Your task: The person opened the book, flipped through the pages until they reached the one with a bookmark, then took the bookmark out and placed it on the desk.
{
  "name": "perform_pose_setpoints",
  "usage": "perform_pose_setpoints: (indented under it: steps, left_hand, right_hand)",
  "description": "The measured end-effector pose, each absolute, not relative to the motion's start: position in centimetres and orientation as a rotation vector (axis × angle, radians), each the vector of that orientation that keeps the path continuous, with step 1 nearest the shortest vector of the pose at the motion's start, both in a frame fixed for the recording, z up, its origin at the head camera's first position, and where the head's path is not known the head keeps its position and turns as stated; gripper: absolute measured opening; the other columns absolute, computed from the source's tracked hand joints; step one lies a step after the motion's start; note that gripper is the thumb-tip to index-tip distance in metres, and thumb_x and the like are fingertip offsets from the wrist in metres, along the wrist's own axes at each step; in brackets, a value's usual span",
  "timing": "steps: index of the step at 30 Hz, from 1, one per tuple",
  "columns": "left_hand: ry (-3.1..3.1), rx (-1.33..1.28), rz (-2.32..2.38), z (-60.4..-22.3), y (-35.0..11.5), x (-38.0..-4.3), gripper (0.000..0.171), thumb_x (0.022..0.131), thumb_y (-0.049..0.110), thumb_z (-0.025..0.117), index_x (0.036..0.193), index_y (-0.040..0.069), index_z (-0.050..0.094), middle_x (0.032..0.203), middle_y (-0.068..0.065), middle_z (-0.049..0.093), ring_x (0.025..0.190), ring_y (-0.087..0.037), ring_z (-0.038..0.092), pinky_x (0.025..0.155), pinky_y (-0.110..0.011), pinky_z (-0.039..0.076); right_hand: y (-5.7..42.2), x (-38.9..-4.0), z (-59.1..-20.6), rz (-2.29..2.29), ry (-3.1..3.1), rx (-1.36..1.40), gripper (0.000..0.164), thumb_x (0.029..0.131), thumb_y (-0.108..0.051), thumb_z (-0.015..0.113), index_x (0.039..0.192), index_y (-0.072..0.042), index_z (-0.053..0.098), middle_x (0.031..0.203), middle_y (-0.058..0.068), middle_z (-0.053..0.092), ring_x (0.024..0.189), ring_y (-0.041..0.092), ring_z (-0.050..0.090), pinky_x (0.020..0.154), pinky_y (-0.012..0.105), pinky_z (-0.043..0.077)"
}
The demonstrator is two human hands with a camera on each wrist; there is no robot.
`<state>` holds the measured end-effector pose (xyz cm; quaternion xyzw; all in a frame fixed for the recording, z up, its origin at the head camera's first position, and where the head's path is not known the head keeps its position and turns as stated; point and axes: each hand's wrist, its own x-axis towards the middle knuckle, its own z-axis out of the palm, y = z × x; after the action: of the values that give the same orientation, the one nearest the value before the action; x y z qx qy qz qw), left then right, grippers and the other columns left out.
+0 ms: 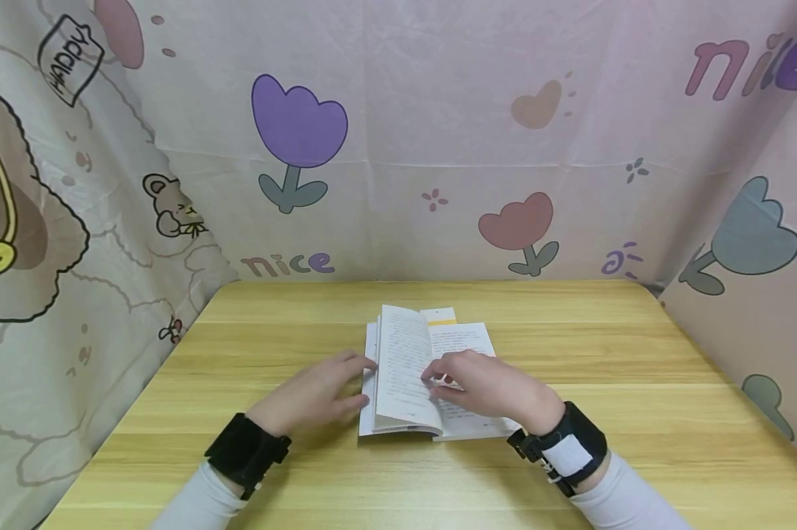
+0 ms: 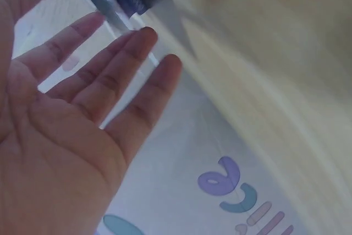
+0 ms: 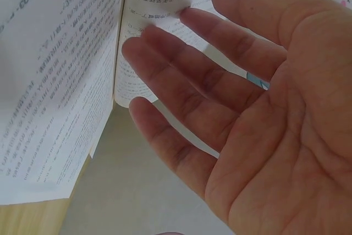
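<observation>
An open book [image 1: 461, 423] with printed text lies on the table, its left-hand pages [image 1: 405, 368] raised and curving toward the spine. My left hand [image 1: 315, 394] is at the book's left edge, fingertips at the page margin. Straight, spread fingers [image 2: 140, 108] show in the left wrist view. Over the middle of the book is my right hand [image 1: 491, 379], its fingertips near the spine. In the right wrist view the fingers [image 3: 187, 97] are loosely extended in front of the printed pages, with nothing held between them.
A white slip with a yellow band [image 1: 441, 318] pokes out past the book's top edge. The wooden table [image 1: 292, 331] meets a patterned cloth backdrop [image 1: 398, 147] at the back and sides. Black straps with devices [image 1: 246, 453] sit on both wrists.
</observation>
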<state>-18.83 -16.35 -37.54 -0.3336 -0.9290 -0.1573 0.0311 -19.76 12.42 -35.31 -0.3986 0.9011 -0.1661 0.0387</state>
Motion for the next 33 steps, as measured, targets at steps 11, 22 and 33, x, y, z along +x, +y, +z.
perform_pose_setpoints:
  steps: [11, 22, 33]
  left_hand:
    - [-2.547, -1.105, -0.489, -35.5, -16.5, -19.1, 0.043, 0.09, 0.027, 0.066, 0.13, 0.013, 0.058, 0.129, 0.0, 0.055, 0.114, -0.012, 0.052, 0.092, -0.029, 0.047]
    - [-2.656, -1.201, -0.479, -36.9, -15.2, -18.5, 0.044, 0.093, 0.037, 0.061, 0.132, 0.014, 0.059, 0.143, -0.008, 0.046, 0.125, -0.021, 0.046, 0.098, -0.037, 0.042]
    - [-2.84, -1.217, -0.496, -38.1, -14.7, -18.3, 0.048, 0.094, 0.041, 0.059, 0.136, 0.017, 0.056, 0.145, -0.005, 0.044, 0.129, -0.02, 0.042, 0.101, -0.041, 0.039]
  right_hand:
    - [11.8, -19.3, -35.4, -0.521, 2.764, -1.256, 0.024, 0.093, -0.022, 0.065, 0.115, -0.013, 0.07, 0.113, -0.003, 0.064, 0.102, 0.01, 0.059, 0.086, 0.025, 0.049]
    - [11.4, -19.0, -35.7, -0.476, 2.745, -1.373, 0.023, 0.093, -0.024, 0.065, 0.115, -0.018, 0.07, 0.112, -0.006, 0.06, 0.09, 0.004, 0.058, 0.078, 0.019, 0.049]
    - [11.3, -19.1, -35.9, -0.415, 2.763, -1.412, 0.019, 0.092, -0.023, 0.066, 0.11, -0.017, 0.072, 0.111, -0.004, 0.062, 0.095, 0.007, 0.06, 0.082, 0.022, 0.05]
